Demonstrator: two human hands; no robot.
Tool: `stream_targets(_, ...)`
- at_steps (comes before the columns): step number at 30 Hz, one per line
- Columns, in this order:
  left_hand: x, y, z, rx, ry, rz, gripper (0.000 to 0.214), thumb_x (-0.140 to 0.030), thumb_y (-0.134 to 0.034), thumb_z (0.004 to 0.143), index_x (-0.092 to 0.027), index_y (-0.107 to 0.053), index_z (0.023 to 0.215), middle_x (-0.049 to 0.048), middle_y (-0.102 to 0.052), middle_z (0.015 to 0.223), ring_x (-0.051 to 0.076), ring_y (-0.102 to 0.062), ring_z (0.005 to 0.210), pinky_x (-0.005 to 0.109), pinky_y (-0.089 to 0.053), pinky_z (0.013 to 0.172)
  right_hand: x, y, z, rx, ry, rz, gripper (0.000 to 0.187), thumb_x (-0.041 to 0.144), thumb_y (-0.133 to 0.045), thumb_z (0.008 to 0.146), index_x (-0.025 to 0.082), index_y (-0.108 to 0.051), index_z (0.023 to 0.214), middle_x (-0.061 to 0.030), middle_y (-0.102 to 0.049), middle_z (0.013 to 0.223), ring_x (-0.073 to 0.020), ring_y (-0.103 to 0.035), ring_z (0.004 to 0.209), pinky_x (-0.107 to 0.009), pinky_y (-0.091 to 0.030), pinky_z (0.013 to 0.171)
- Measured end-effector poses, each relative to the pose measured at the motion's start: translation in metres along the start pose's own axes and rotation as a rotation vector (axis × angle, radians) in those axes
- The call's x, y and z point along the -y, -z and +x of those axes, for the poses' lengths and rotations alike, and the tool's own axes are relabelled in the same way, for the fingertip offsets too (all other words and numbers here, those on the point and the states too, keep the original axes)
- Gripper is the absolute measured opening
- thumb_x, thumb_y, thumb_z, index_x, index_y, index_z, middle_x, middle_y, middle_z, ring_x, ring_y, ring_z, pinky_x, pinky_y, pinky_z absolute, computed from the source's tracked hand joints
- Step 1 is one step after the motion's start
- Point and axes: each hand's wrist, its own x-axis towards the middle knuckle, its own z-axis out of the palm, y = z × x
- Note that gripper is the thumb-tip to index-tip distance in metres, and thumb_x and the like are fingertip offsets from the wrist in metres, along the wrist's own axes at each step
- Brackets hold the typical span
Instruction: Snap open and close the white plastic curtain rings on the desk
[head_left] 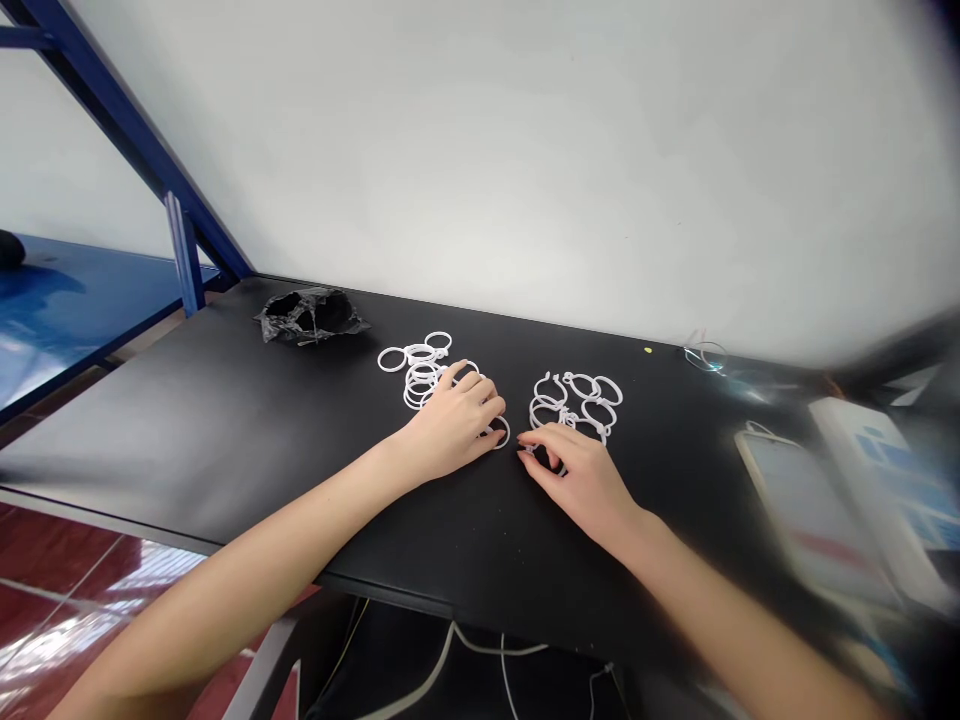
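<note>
My left hand (454,422) is beside the left group of closed white rings (421,354), several of them overlapping. Its thumb and fingers close on a single white ring (508,433), whose right edge sticks out past the fingertips. On the right, my right hand (581,472) is in a pinch just below a second group of white rings (550,403), some of which have a gap and small knobs at the ends. A part of a white ring (564,471) shows under its fingers; the rest is hidden by the hand.
A crumpled black plastic bag (311,316) lies open at the back left of the black table (285,430). Eyeglasses (705,356) rest near the white wall. A phone (817,520) and a white box (885,480) are at the right, blurred. Cables (442,650) hang below the front edge.
</note>
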Motion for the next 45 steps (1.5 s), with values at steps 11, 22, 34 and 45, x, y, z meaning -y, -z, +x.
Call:
stream_targets(11,-0.034,0.017,-0.002,-0.032,-0.054,-0.803,0.050,-0.038,-0.067,0.085,-0.017,-0.049,0.127,0.0109,-0.063,0.120,0.022,-0.060,0.106,0.039,-0.043,0.101,0.017,0.004,-0.007,-0.453,0.064,0.445,0.026,0.002,-0.070,0.078,0.023,-0.070,0.092,-0.0045,-0.073,0.087,-0.0202,-0.071,0.079,-0.035,-0.063,0.065)
stream_targets(22,-0.023,0.025,0.001,0.015,0.203,-1.057,0.039,-0.037,-0.073,0.080,-0.017,-0.064,0.111,0.0049,-0.071,0.093,0.014,-0.065,0.076,0.024,-0.050,0.068,0.016,0.006,-0.005,-0.391,-0.028,0.542,0.022,0.006,-0.068,0.081,0.023,-0.072,0.095,-0.0052,-0.071,0.088,-0.0197,-0.069,0.080,-0.035,-0.063,0.065)
stream_targets(34,-0.029,0.009,-0.008,-0.372,-0.061,-0.655,0.038,-0.038,-0.033,0.100,-0.014,-0.061,0.091,0.0036,-0.057,0.070,0.012,-0.050,0.056,0.024,-0.043,0.055,0.026,-0.002,-0.012,-0.301,-0.004,0.589,0.022,0.003,-0.063,0.084,0.020,-0.070,0.095,-0.0028,-0.073,0.080,-0.0166,-0.071,0.072,-0.029,-0.061,0.062)
stream_targets(45,-0.038,0.003,-0.009,-0.469,-0.078,-0.787,0.051,-0.041,-0.023,0.102,-0.015,-0.058,0.075,0.0009,-0.055,0.060,0.009,-0.045,0.050,0.021,-0.038,0.050,0.042,-0.008,-0.021,-0.274,-0.150,0.885,0.021,0.005,-0.057,0.090,0.022,-0.069,0.092,-0.0010,-0.070,0.080,-0.0146,-0.070,0.069,-0.029,-0.062,0.063)
